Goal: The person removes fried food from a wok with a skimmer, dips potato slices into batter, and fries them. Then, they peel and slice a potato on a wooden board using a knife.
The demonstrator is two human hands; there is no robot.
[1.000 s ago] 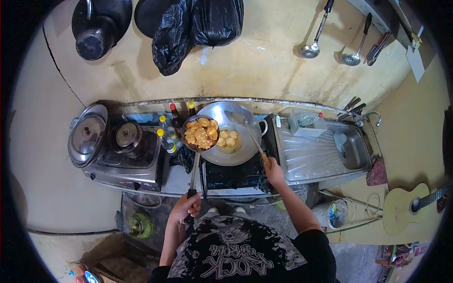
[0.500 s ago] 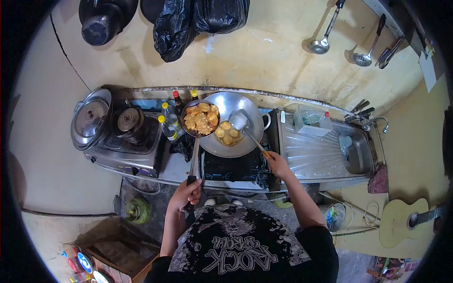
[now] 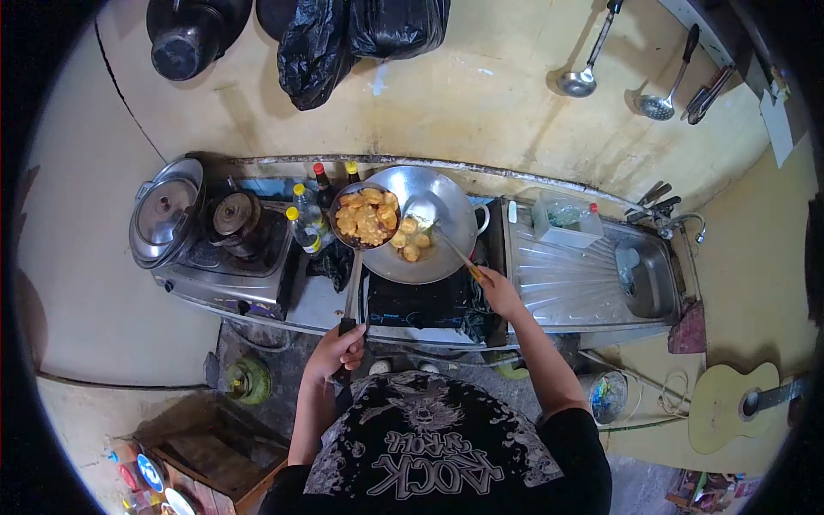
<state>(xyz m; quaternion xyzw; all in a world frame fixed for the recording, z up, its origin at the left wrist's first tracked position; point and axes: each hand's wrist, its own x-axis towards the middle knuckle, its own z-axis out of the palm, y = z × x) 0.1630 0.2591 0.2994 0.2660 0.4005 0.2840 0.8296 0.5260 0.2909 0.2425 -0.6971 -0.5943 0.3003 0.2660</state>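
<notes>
My left hand [image 3: 338, 353] is closed around the black handle of a long-handled round strainer [image 3: 354, 287]. A heap of golden fried pieces [image 3: 367, 216] fills it, and it is held at the left rim of a wide metal wok [image 3: 429, 273]. My right hand [image 3: 499, 293] grips the wooden handle of a spatula [image 3: 463, 259], whose metal head is down in the wok. Several round yellow pieces [image 3: 411, 253] lie in oil there, beside the spatula head. The wok stands on a black stove [image 3: 414, 311].
Left of the strainer stand several bottles [image 3: 306, 232] and a second stove [image 3: 225, 287] with a dark lidded pot [image 3: 236, 216]. To the right are a plastic container [image 3: 568, 225] and a sink [image 3: 654, 283]. Ladles [image 3: 577, 83] hang on the wall.
The spatula head has shifted slightly and turned within the wok, and the yellow pieces beside it have moved a little. My left hand and the strainer stay almost where they were.
</notes>
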